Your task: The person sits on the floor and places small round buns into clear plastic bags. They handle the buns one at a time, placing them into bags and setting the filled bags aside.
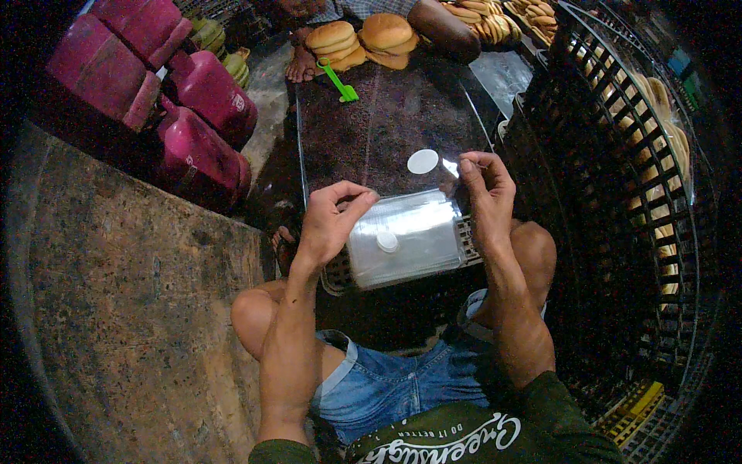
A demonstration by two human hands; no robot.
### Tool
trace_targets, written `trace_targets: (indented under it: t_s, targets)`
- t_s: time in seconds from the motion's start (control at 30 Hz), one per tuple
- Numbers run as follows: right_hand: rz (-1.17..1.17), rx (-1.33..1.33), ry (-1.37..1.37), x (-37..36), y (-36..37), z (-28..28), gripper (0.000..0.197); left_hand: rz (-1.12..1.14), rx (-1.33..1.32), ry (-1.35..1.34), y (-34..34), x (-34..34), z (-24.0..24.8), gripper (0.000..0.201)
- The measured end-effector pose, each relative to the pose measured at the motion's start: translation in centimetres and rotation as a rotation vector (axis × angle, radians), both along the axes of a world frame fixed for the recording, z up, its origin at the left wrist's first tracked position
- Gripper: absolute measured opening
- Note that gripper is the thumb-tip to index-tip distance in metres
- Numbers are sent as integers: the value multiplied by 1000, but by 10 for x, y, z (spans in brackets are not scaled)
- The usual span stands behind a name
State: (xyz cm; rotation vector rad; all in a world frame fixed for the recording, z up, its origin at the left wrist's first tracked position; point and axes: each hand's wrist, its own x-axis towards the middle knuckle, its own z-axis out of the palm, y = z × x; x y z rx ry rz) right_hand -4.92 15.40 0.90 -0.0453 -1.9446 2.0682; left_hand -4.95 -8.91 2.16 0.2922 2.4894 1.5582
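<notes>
White script point(487, 433) and a smaller line of capitals point(438, 430) cross the dark green shirt point(541, 433); marks on two pink cylinders point(205, 147) are illegible.

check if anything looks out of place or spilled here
No spill is visible. The bright green shovel-shaped tool stands out: it lies slantwise on the dark tabletop, its handle end by the stacked buns, and it looks more like a toy than a food utensil.
</notes>
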Motion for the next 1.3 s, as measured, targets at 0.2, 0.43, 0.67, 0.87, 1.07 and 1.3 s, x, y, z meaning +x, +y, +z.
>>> trace_targets:
  t_s: [0.2, 0.43, 0.67, 0.87, 1.07, 1.3]
  targets:
    - [571, -58, -168, 11, -14, -2, 17, 508, 1002, -31, -10, -10, -3, 15]
    - [445, -243, -333, -7, 0, -9, 17, 352, 726, -11, -45, -13, -7, 36]
    - [148, -610, -232, -3, -11, -12, 14, -114, 1149, -189, -14, 0, -3, 56]
    - [259, -367, -286, 8, -25, -20, 19, 331, 862, -215, -6, -10, -16, 43]
    - [440, -85, -354, 14, -16, -9, 25, 626, 763, -152, -12, -16, -28, 32]
    - [206, -165, -216, 14, -26, -2, 36, 766, 1206, -131, -42, -21, -31, 44]
